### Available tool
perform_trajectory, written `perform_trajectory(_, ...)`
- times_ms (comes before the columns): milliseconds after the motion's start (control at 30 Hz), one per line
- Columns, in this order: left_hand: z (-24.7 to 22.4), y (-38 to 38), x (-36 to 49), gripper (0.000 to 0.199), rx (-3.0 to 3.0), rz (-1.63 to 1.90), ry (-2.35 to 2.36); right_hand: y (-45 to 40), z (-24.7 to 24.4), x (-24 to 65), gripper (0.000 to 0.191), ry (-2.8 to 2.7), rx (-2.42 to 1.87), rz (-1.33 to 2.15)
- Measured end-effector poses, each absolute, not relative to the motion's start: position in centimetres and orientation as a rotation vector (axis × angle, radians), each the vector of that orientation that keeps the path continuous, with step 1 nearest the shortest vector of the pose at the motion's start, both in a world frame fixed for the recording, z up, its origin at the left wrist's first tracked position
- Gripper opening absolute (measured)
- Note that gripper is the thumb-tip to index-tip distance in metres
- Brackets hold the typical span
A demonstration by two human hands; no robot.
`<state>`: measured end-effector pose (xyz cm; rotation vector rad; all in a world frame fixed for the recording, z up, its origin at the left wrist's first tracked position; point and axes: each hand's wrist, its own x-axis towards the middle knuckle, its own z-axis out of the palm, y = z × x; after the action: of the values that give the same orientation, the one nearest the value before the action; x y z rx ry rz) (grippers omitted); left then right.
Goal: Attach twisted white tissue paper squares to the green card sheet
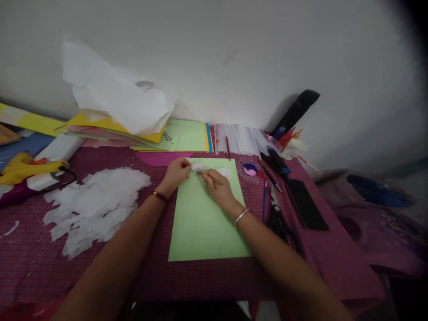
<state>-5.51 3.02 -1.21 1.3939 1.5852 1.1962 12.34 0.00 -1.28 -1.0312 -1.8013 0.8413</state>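
A light green sheet of paper (203,223) lies in front of me, with a small white tissue paper tuft (198,167) near its top edge. Another white tuft (223,172) is on the sheet further right, partly behind my right hand. My left hand (176,174) is closed in a pinch at the left side of the first tuft, its fingertips touching it. From the right, my right hand (219,189) comes to the same tuft with its fingers pinched together; what they hold is too small to make out. Left of the sheet lies a heap of cut white tissue pieces (103,200).
A yellow glue gun (30,171) lies far left. Stacked coloured paper (187,133) and crumpled white paper (117,96) stand against the wall. On the right are glue sticks (239,138), a blue pencil (265,200), scissors (279,218) and a black phone-like slab (307,205).
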Motion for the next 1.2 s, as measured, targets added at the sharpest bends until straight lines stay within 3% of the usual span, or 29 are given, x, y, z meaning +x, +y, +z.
perform_trajectory(100, -1.4, 3.0, -5.3, 0.001, 1.417, 1.176, 1.582, -0.1, -0.7, 12.4, 0.025, -1.711, -1.014, 0.885)
perform_trajectory(267, -0.3, 3.3, -5.3, 0.005, 1.267, 1.198, 1.536, 1.2, -0.7, 13.0, 0.027, -1.081, -1.023, 1.191)
perform_trajectory(433, 7.5, 0.9, -7.9, 0.006, 1.311, 1.429, 1.382, 2.0, -1.3, 13.2, 0.023, -0.986, -1.015, 1.357)
perform_trajectory(600, 13.3, -4.8, -11.9, 0.004, 1.713, 0.99, 1.597, 1.9, -1.2, 13.0, 0.025, -1.037, -1.028, 1.347)
perform_trajectory(800, 7.8, -12.8, -15.0, 0.014, 2.229, 0.251, 1.729, 2.0, -1.6, 12.9, 0.033, -1.112, -0.992, 1.304)
perform_trajectory(967, 4.5, -15.1, -14.7, 0.016, 2.691, -0.319, 1.813, 1.8, -1.7, 12.8, 0.034, -1.159, -0.998, 1.273)
perform_trajectory(1200, 4.0, -13.8, -14.7, 0.014, 2.769, -0.339, 1.727, 1.7, -1.7, 12.8, 0.028, -1.211, -1.019, 1.26)
